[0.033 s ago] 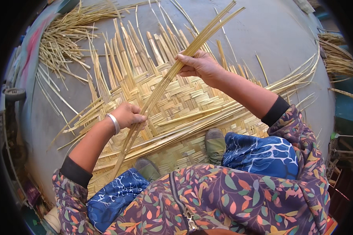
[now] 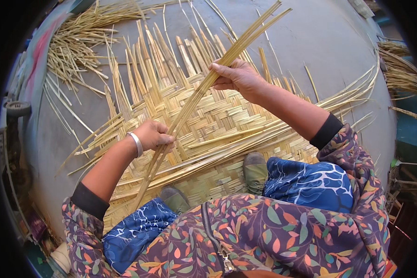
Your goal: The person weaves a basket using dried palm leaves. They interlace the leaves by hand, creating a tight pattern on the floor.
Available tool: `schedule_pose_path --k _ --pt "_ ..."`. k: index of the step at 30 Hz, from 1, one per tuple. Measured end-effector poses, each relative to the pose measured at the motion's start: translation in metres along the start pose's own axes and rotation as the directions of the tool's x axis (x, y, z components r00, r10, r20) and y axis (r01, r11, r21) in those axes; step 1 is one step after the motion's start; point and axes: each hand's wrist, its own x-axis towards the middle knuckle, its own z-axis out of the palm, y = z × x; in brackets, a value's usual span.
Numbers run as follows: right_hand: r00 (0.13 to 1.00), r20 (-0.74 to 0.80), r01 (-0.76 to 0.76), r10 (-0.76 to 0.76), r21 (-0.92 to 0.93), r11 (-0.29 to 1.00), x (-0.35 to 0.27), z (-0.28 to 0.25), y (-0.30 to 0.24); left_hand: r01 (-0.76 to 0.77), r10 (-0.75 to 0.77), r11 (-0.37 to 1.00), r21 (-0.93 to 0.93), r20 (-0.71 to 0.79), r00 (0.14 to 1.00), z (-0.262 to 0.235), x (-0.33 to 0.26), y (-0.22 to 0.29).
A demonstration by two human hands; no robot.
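A long, thin bundle of flat cane strips [image 2: 192,103] slants up from near my left knee to the far right, held above the mat. My left hand [image 2: 152,135], with a pale bangle at its wrist, pinches the bundle's lower part. Farther up, my right hand [image 2: 236,78] grips the same bundle between thumb and fingers, and its ends fan out past that hand. Beneath lies a woven mat [image 2: 227,113] in a slanting pattern, with unwoven strip ends sticking out at its far side. Loose strips [image 2: 217,160] lie across the mat between my hands and my feet.
My shoes [image 2: 255,172] stand on the near part of the mat. A heap of cut strips [image 2: 78,46] lies on the grey floor [image 2: 319,41] at the far left. Another bundle of strips [image 2: 399,67] is at the far right. A small wheel [image 2: 18,109] shows at the left edge.
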Motion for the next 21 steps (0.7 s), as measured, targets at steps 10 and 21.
schedule_pose_path --k 10,21 --pt "0.999 -0.032 -0.003 0.001 -0.067 0.998 0.033 0.016 -0.012 -0.082 0.082 0.997 0.003 0.026 0.996 -0.007 0.006 0.004" --pt "0.999 0.023 -0.026 0.031 -0.165 0.986 0.065 0.033 -0.022 -0.146 0.146 0.989 0.014 -0.046 0.988 -0.012 0.015 0.01"
